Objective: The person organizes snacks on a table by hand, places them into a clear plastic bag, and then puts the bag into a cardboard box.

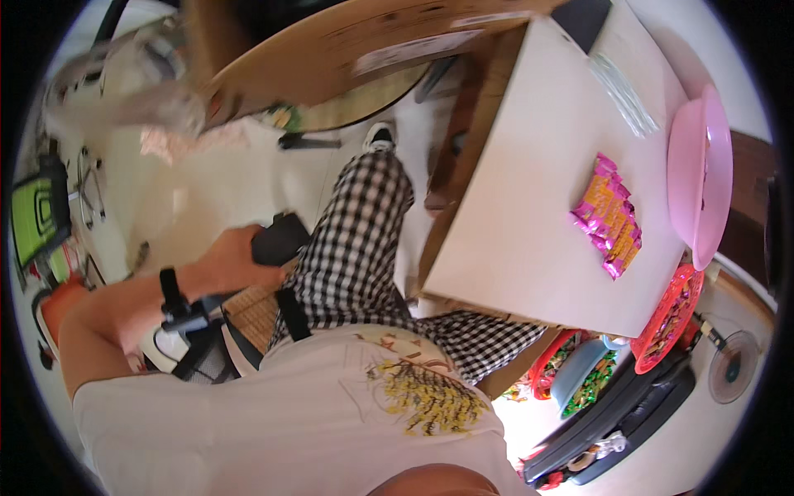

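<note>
My left hand (232, 260), with a black device strapped on the wrist (180, 307), is closed around a black object (279, 239) beside my checkered trouser leg; the object's kind is unclear. My right hand is out of view. Several pink-and-yellow foil packets (608, 217) lie close together on the white tabletop (496, 248), to the right of my legs. Clear plastic sleeves or strips (623, 93) lie farther back on it. A pink plastic basin (688, 180) stands at the table's right edge.
Open cardboard (322, 56) stands at the top and along the table's left side. A blurred clear plastic bag (142, 111) is at upper left. A red basket (673, 316) and a blue basin (574, 372) hold wrapped pieces. A dark padded seat (614, 421) is at lower right.
</note>
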`<state>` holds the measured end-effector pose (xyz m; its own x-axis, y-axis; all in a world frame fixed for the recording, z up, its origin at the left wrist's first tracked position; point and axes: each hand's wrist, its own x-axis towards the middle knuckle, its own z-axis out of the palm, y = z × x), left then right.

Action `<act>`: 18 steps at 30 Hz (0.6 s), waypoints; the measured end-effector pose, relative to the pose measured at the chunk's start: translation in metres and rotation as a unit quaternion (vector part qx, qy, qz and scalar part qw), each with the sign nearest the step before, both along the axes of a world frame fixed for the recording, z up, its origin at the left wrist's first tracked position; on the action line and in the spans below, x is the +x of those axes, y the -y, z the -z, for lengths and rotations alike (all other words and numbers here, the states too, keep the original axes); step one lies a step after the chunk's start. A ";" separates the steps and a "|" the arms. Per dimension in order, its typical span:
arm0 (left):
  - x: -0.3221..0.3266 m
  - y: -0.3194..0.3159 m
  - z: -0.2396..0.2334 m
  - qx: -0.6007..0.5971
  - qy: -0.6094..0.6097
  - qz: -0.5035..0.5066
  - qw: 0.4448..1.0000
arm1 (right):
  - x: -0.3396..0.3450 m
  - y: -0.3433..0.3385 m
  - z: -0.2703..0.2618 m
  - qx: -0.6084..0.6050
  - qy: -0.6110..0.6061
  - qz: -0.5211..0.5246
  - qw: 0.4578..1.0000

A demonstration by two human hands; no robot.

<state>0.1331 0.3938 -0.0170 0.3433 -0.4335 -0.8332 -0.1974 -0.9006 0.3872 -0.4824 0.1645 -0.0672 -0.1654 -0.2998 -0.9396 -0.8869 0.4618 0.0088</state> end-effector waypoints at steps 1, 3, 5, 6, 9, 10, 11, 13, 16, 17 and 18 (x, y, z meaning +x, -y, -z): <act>-0.001 0.007 -0.008 0.000 -0.037 -0.073 0.997 | 0.002 0.004 0.006 0.011 -0.001 0.007 1.000; 0.002 0.007 -0.005 0.030 -0.024 -0.051 0.998 | 0.004 0.009 0.015 0.036 -0.003 0.024 0.999; 0.003 0.005 0.000 0.063 -0.021 -0.059 0.996 | 0.009 0.019 0.020 0.059 -0.005 0.033 0.998; -0.003 -0.013 -0.001 0.054 -0.011 -0.069 0.996 | 0.009 0.025 0.020 0.069 -0.003 0.034 0.997; -0.017 -0.033 -0.008 0.053 0.009 -0.100 0.994 | 0.003 0.024 0.014 0.078 0.012 0.046 0.996; -0.013 -0.033 -0.013 0.059 0.022 -0.133 0.989 | 0.000 0.020 0.008 0.081 0.016 0.049 0.995; -0.006 -0.034 -0.019 0.055 0.025 -0.121 0.991 | -0.004 0.013 0.003 0.082 0.021 0.050 0.995; -0.011 -0.013 -0.033 0.047 0.034 -0.134 0.989 | -0.013 0.000 -0.006 0.071 0.035 0.054 0.995; -0.024 -0.012 -0.024 0.048 0.072 -0.113 0.990 | -0.029 -0.031 -0.024 0.056 0.055 0.058 0.995; -0.025 -0.026 -0.008 0.038 0.083 -0.089 0.992 | -0.031 -0.043 -0.025 0.047 0.063 0.061 0.995; -0.029 -0.048 0.007 0.006 0.045 -0.152 0.987 | -0.033 -0.051 -0.024 0.036 0.069 0.058 0.995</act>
